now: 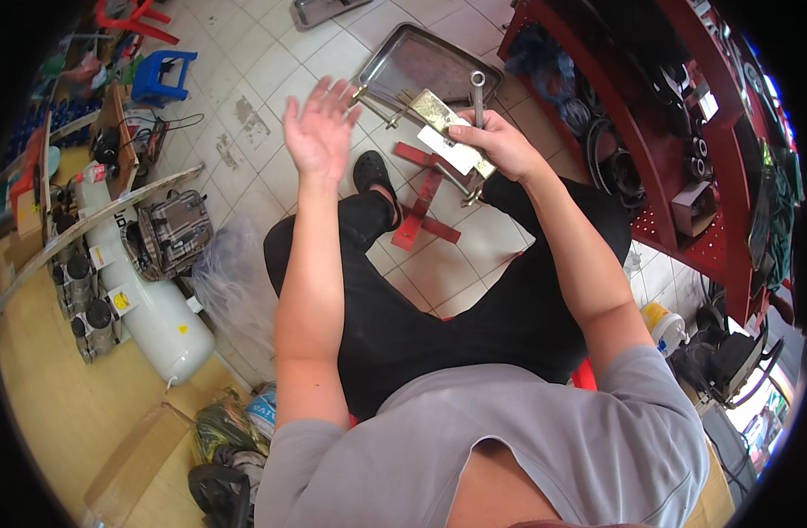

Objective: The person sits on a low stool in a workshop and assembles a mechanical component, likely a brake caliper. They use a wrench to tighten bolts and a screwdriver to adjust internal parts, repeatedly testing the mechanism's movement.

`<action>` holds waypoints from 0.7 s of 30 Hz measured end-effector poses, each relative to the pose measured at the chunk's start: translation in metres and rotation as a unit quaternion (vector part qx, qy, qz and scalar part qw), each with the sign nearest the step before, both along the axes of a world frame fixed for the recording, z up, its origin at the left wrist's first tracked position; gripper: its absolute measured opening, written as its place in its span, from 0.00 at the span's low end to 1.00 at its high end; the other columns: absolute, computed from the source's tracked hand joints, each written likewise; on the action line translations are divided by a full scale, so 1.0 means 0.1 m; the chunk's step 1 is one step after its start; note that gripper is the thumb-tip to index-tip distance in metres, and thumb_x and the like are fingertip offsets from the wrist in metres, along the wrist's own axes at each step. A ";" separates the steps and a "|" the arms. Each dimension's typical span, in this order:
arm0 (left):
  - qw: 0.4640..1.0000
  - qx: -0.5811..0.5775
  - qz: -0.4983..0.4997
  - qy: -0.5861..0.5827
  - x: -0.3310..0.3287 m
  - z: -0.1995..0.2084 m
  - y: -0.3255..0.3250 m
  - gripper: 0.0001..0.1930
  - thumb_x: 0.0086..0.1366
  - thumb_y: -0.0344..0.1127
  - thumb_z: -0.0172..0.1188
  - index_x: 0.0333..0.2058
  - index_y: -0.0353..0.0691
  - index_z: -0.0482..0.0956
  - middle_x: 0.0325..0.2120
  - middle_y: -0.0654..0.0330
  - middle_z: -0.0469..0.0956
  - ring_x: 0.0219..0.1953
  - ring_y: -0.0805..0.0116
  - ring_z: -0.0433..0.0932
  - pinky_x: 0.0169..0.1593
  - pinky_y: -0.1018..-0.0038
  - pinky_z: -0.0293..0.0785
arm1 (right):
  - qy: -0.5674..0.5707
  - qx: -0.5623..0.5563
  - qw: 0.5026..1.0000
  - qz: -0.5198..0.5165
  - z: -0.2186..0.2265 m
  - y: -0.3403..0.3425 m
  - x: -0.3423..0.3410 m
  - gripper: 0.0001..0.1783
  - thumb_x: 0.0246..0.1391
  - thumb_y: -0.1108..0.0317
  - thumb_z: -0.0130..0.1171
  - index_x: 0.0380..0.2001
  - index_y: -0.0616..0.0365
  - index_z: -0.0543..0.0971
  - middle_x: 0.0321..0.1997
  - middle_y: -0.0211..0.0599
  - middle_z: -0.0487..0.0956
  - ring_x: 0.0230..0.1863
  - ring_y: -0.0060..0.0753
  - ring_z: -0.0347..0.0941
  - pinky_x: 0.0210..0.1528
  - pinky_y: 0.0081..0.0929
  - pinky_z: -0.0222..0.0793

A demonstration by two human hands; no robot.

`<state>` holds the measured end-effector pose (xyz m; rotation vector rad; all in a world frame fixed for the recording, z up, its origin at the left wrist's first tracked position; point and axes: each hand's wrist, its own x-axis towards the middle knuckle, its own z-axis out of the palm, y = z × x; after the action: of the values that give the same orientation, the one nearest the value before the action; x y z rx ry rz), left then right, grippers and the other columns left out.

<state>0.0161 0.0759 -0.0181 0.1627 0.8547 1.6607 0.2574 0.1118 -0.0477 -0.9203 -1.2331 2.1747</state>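
I'm looking down over my own lap at a tiled floor [333,62]. My right hand [500,145] has its fingers wrapped around a brass-coloured metal part [438,114] with a white tag [452,151] on it, and a wrench [477,97] is pinned in the same grip, its ring end sticking up past the knuckles. My left hand [320,132] is lifted clear with nothing in it, palm facing the part, fingers loosely spread. I judge the step to be one of inspecting or readying the part, with it held up in the air over my knees, above the red stand [425,198] and just short of the metal tray [421,62] lying on the floor. The part's long axis runs diagonally, from the upper left near the tray down toward my right wrist; the wrench stands nearly upright across it. A thin rod seems to stick out from the part's far end, though the fisheye blur leaves me unsure. The next move calls for the free hand to close in and steady the far end so the wrench can be shifted without dropping either.
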 end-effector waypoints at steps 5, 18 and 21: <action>0.995 0.035 -0.086 -0.036 0.04 0.03 0.00 0.31 0.62 0.55 0.45 0.50 0.30 0.66 0.46 0.45 0.70 0.54 0.53 0.68 0.54 0.62 0.66 | -0.071 0.060 0.996 -0.006 -0.03 0.03 0.02 0.14 0.53 0.57 0.60 0.27 0.58 0.77 0.18 0.19 0.67 0.19 0.11 0.59 0.22 0.16 0.53; 0.994 0.006 -0.071 0.079 0.11 0.03 0.02 0.21 0.63 0.46 0.45 0.47 0.35 0.69 0.35 0.59 0.73 0.40 0.60 0.75 0.42 0.66 0.70 | -0.151 0.225 0.962 -0.020 0.13 -0.06 -0.02 0.11 0.55 0.61 0.58 0.28 0.59 0.76 0.17 0.18 0.64 0.20 0.11 0.55 0.22 0.17 0.50; 0.991 -0.079 -0.037 0.101 -0.01 -0.04 0.00 0.24 0.63 0.47 0.45 0.50 0.34 0.67 0.39 0.54 0.73 0.42 0.58 0.74 0.46 0.65 0.68 | -0.200 0.222 0.953 -0.048 0.09 -0.03 0.01 0.15 0.53 0.60 0.58 0.30 0.64 0.76 0.20 0.26 0.68 0.26 0.18 0.61 0.29 0.22 0.60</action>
<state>0.0155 0.0754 -0.0226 0.2536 1.1165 1.5167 0.2586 0.1092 -0.0383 -1.2205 -1.7321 1.5750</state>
